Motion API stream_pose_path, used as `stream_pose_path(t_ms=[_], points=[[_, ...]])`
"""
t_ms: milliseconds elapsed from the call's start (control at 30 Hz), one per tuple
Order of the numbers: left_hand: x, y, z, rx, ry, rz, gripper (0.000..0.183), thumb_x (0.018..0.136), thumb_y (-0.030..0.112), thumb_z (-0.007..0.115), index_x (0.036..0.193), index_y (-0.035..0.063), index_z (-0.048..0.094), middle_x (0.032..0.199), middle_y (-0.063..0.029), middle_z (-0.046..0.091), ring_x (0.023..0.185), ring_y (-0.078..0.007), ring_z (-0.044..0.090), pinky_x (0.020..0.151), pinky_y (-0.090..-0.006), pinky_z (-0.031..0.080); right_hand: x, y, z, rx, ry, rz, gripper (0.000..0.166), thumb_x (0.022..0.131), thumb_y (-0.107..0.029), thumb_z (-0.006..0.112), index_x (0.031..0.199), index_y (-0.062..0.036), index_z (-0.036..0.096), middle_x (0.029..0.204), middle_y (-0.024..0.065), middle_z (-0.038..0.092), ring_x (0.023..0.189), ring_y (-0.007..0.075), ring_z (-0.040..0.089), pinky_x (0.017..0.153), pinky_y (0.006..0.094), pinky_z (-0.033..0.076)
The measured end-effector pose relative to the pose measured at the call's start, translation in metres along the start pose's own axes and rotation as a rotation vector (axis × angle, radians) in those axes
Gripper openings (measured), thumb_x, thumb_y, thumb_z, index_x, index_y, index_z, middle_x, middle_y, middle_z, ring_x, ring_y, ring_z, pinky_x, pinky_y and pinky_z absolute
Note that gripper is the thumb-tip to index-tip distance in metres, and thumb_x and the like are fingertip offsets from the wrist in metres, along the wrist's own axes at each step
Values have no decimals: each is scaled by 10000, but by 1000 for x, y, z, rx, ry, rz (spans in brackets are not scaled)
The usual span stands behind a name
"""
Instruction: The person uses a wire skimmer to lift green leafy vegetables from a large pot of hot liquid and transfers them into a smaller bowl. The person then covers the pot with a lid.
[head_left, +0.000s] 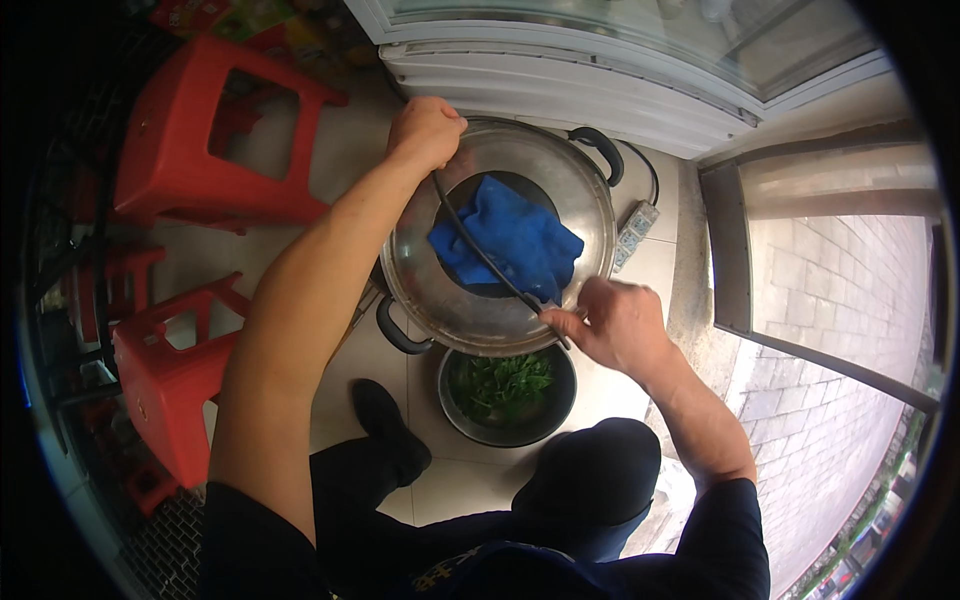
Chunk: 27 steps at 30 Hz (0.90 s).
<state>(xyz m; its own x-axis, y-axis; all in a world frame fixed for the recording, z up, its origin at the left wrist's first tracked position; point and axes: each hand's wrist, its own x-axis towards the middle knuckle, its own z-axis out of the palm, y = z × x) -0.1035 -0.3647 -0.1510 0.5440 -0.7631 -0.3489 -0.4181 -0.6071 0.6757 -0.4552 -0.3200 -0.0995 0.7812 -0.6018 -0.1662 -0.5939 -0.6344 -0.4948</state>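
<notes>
A wide metal pan (409, 225) with black side handles stands on the tiled floor before me. On the dark round middle of its top lies a crumpled blue cloth (517, 236). A black cord (480, 251) stretches slantwise over the pan and cloth, between my two hands. My left hand (427, 133) is closed around the cord at the pan's far left rim. Near the front right rim, my right hand (619, 319) pinches the cord close to its lower end. What exactly sits at that end is partly hidden by my fingers.
A dark metal basin of green leaves (502, 386) stands between the pan and my legs. A power strip (636, 234) lies right of the pan. Red plastic stools (172, 150) crowd the left. A white glass-fronted cabinet (555, 82) stands behind; a doorway opens onto paving (832, 292) at right.
</notes>
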Motion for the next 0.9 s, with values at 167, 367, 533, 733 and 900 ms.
stream_pose_path(t_ms=[167, 367, 533, 733, 900], points=[[12, 3, 14, 71, 73, -17, 205, 987, 278, 752, 1072, 98, 799, 1142, -157, 795, 1149, -369, 725, 986, -458, 574, -37, 21, 38, -141, -19, 0, 460, 927, -511, 802, 796, -82, 705, 729, 114, 729, 611, 303, 730, 577, 422, 586], [7, 16, 14, 128, 117, -18, 197, 983, 274, 752, 1057, 96, 792, 1151, -159, 793, 1123, -355, 737, 970, -457, 585, -52, 20, 69, -108, 62, -166, 177, 868, -218, 800, 860, -90, 679, 723, 95, 678, 580, 306, 696, 513, 433, 557], [15, 12, 17, 216, 140, 70, 223, 971, 297, 769, 1060, 93, 784, 1156, -158, 792, 1137, -363, 733, 972, -471, 586, -51, 7, 42, 104, 171, -157, 172, 835, -124, 764, 904, -68, 617, 751, 122, 658, 614, 302, 697, 554, 412, 564], [31, -7, 7, 322, 88, 86, 289, 967, 350, 773, 1106, 98, 804, 1191, -164, 788, 1157, -377, 726, 978, -484, 583, -41, -39, -10, 726, -58, 110, 251, 945, -73, 716, 1176, -9, 641, 819, 184, 742, 707, 367, 756, 647, 424, 611], [35, -8, -1, 456, -3, 111, 362, 978, 406, 758, 1156, 95, 812, 1208, -178, 783, 1181, -380, 721, 988, -501, 576, -12, -91, -15, 848, -162, -174, 456, 1011, -34, 656, 1450, 29, 552, 814, 193, 755, 721, 357, 769, 667, 414, 594]])
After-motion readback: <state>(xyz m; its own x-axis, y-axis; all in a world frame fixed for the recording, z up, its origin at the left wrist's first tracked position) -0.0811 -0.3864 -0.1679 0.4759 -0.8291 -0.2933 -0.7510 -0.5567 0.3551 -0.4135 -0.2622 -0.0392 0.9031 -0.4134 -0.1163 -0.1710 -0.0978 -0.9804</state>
